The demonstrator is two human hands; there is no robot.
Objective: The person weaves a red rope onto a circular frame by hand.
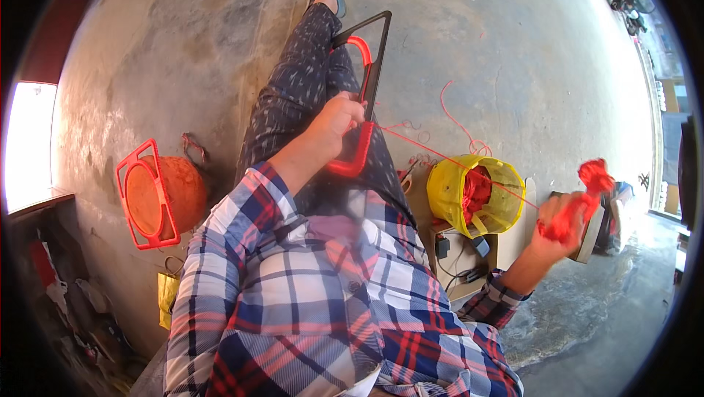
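Note:
My left hand (342, 117) is closed round the middle of a black frame (380, 52) with curved parts wrapped in red, held upright above my legs. A thin red cord (447, 156) runs taut from the frame's lower part across to my right side. Out to the right, my right hand (546, 232) is closed on a bundle of red cord (568, 217), slightly blurred. Beneath the strand stands a yellow bucket (438, 195) with red material (477, 190) inside.
A red frame (155, 177) leans on a round orange container (187, 195) at left, near a yellow bag (167, 298). Below the bucket, an open box (488, 254) holds cables and dark plugs. Loose red cord (456, 112) lies on the concrete floor (528, 52).

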